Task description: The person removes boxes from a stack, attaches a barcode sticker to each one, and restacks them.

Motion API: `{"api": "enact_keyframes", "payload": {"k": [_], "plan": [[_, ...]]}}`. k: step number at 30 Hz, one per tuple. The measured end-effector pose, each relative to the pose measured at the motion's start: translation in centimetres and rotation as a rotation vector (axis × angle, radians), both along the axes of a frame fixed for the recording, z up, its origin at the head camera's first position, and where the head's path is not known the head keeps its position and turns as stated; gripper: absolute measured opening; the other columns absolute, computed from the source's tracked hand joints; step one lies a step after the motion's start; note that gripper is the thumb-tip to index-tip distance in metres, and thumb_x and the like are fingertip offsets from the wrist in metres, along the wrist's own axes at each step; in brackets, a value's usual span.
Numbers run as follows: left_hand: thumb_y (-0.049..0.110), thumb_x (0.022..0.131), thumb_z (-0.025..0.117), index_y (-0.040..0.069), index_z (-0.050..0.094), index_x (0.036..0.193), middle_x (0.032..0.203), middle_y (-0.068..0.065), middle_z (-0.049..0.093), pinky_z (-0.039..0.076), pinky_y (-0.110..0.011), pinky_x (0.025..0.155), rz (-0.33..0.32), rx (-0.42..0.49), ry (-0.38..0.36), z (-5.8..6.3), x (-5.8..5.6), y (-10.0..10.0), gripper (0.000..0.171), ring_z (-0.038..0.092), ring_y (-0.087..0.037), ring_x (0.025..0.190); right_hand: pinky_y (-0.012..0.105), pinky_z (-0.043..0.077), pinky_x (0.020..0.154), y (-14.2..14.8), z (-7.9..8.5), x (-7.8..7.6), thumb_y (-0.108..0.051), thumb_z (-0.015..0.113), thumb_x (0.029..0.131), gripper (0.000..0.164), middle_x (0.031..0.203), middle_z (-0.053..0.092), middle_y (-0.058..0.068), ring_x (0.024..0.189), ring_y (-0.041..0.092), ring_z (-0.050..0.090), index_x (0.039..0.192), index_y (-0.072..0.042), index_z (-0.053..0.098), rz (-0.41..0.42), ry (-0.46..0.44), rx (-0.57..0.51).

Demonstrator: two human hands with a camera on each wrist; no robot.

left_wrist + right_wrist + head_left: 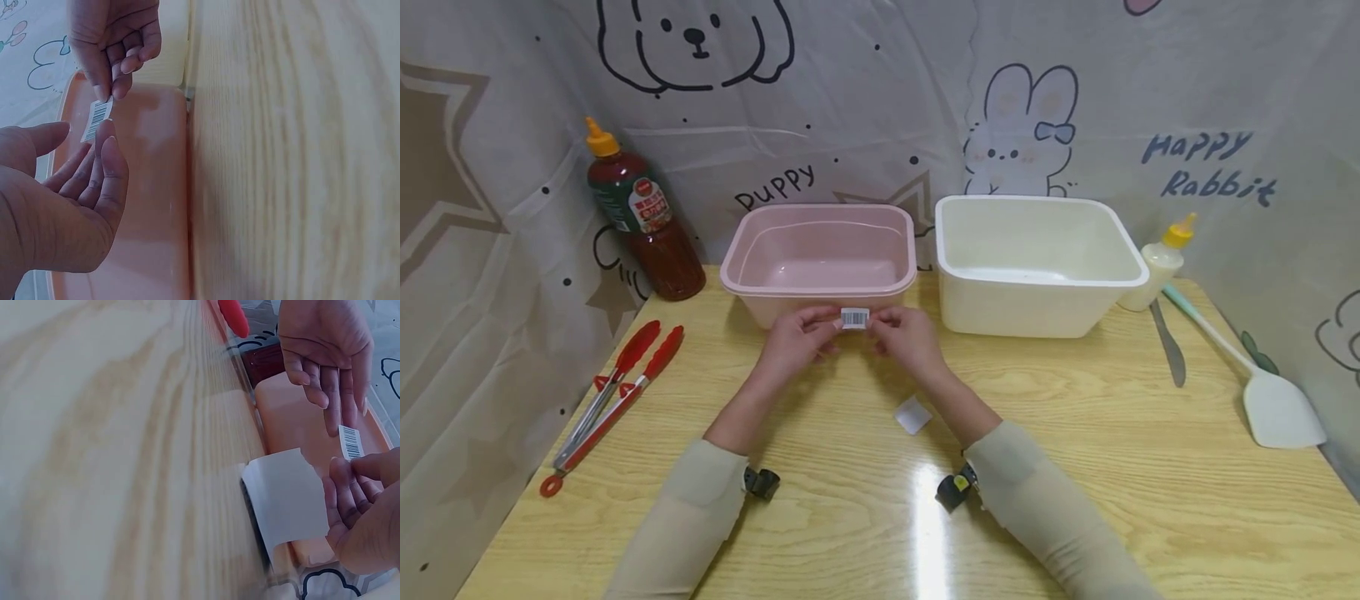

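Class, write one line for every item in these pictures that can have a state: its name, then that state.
Barcode label: pinched, barcode showing
Right hand: pinching the barcode label
Left hand: fingers at the barcode label's edge
Pink bin: upright, uncovered
White bin: upright, uncovered
Red sauce bottle: standing, capped
Small bottle: standing, capped
Tongs: lying, tips apart
Knife: lying down
Spatula: lying down
White paper: lying loose

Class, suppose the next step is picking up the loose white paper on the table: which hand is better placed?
Probably the right hand: the white paper lies closer to it than to the left hand. However, it pinches the barcode label, so must release that first.
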State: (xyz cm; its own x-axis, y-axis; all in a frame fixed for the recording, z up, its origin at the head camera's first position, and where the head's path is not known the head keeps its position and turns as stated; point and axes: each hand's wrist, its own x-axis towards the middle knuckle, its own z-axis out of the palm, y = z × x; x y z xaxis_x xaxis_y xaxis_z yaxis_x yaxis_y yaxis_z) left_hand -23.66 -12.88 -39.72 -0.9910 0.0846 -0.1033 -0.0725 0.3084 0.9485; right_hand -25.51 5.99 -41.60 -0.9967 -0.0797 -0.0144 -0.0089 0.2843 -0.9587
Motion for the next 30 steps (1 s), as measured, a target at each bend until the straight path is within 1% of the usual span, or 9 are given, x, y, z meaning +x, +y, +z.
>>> {"api": "enact_keyframes", "payload": {"k": [4, 8, 11, 16, 22, 26, 28, 30], "plan": [[0.023, 0.1, 0.064, 0.005, 0.063, 0.135, 0.13, -0.019, 0.069, 0.057, -0.029, 0.066, 0.005, 0.011, -0.002, -0.13, 0.07, 0.03, 0.039, 0.075, -0.027, 0.085, 0.024, 0.058, 0.059, -0.03, -0.07, -0.13, -0.01, 0.065, 0.095, 0.017, 0.097, 0.076, 0.019, 0.058, 0.009, 0.063, 0.101, 0.003, 0.075, -0.009, -0.007, -0.005], [0.024, 0.1, 0.065, 0.005, 0.065, 0.134, 0.128, -0.02, 0.069, 0.057, -0.027, 0.066, 0.009, -0.008, -0.005, -0.3, 0.11, 0.03, 0.039, 0.073, -0.024, 0.083, 0.021, 0.056, 0.057, -0.08, -0.26, -0.31, -0.011, 0.066, 0.095, 0.018, 0.097, 0.076, 0.018, 0.057, 0.009, 0.062, 0.101, 0.003, 0.075, -0.019, -0.01, -0.011], [0.024, 0.099, 0.067, 0.006, 0.066, 0.133, 0.126, -0.018, 0.071, 0.057, -0.025, 0.065, 0.011, -0.021, -0.01, -0.33, 0.16, 0.09, 0.039, 0.074, -0.027, 0.085, 0.021, 0.056, 0.057, -0.09, -0.36, -0.38, -0.011, 0.066, 0.095, 0.018, 0.096, 0.076, 0.018, 0.057, 0.009, 0.062, 0.101, 0.003, 0.075, -0.025, -0.011, -0.007], [0.024, 0.098, 0.067, 0.004, 0.064, 0.136, 0.128, -0.019, 0.069, 0.056, -0.024, 0.063, 0.003, -0.018, -0.012, -0.41, 0.09, 0.17, 0.043, 0.074, -0.036, 0.094, 0.022, 0.056, 0.056, -0.08, -0.42, -0.45, -0.013, 0.067, 0.095, 0.019, 0.096, 0.076, 0.018, 0.056, 0.01, 0.062, 0.101, 0.003, 0.075, -0.03, 0.0, -0.001], [0.025, 0.098, 0.067, 0.005, 0.064, 0.136, 0.128, -0.018, 0.07, 0.056, -0.026, 0.064, 0.001, -0.005, -0.014, -0.5, -0.15, 0.24, 0.043, 0.073, -0.039, 0.097, 0.026, 0.059, 0.058, -0.08, -0.48, -0.53, -0.013, 0.068, 0.094, 0.02, 0.097, 0.076, 0.019, 0.055, 0.009, 0.062, 0.103, 0.004, 0.075, -0.043, 0.023, -0.019], [0.024, 0.098, 0.068, 0.005, 0.064, 0.136, 0.126, -0.019, 0.07, 0.056, -0.025, 0.065, -0.004, 0.001, -0.012, -0.47, -0.21, 0.32, 0.042, 0.074, -0.035, 0.094, 0.032, 0.06, 0.06, -0.05, -0.42, -0.47, -0.014, 0.069, 0.094, 0.019, 0.094, 0.077, 0.017, 0.057, 0.015, 0.065, 0.102, 0.002, 0.076, -0.052, 0.051, 0.024], [0.024, 0.098, 0.068, 0.005, 0.064, 0.136, 0.126, -0.019, 0.07, 0.056, -0.025, 0.065, -0.007, -0.002, -0.013, -0.44, -0.21, 0.33, 0.043, 0.074, -0.033, 0.094, 0.031, 0.059, 0.059, -0.06, -0.3, -0.41, -0.016, 0.068, 0.094, 0.02, 0.092, 0.078, 0.015, 0.06, 0.02, 0.068, 0.102, 0.0, 0.077, -0.057, 0.068, 0.063], [0.024, 0.098, 0.068, 0.005, 0.064, 0.136, 0.126, -0.019, 0.07, 0.056, -0.025, 0.065, -0.008, -0.005, -0.015, -0.43, -0.22, 0.31, 0.043, 0.074, -0.032, 0.095, 0.027, 0.056, 0.056, -0.09, -0.2, -0.38, -0.017, 0.068, 0.094, 0.019, 0.09, 0.078, 0.013, 0.062, 0.023, 0.07, 0.101, -0.002, 0.078, -0.062, 0.079, 0.096]]}}
